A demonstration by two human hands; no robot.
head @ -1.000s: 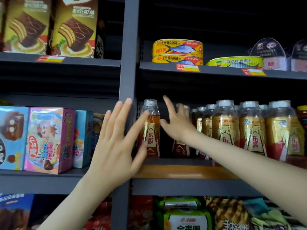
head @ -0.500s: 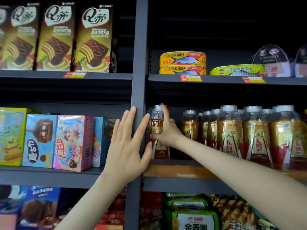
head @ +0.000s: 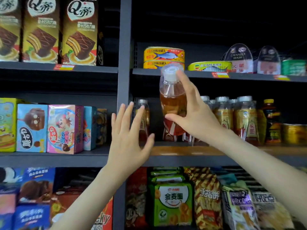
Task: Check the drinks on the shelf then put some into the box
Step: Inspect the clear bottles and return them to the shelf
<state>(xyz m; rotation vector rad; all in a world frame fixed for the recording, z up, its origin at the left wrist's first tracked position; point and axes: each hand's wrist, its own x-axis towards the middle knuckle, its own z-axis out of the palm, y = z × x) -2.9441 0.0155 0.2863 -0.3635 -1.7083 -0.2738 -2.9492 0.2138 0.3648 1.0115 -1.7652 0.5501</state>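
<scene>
My right hand (head: 194, 113) grips an amber drink bottle (head: 172, 100) with a clear cap and red-gold label, lifted off the middle shelf (head: 191, 151) and tilted toward me. My left hand (head: 127, 136) is spread flat with straight fingers in front of the shelf upright, holding nothing. Behind its fingers stands another bottle (head: 143, 120) at the shelf's left end. A row of the same bottles (head: 239, 117) stands to the right. No box is in view.
A dark upright post (head: 123, 63) divides the shelving. Fish tins (head: 163, 56) and ham tins sit on the shelf above. Snack boxes (head: 64, 128) fill the left bay. Snack bags (head: 171, 203) lie on the shelf below. A dark bottle (head: 272, 120) and a gold can stand at the far right.
My right hand has closed round the front bottle and raised it off the shelf toward me. My left hand stays spread by the post.
</scene>
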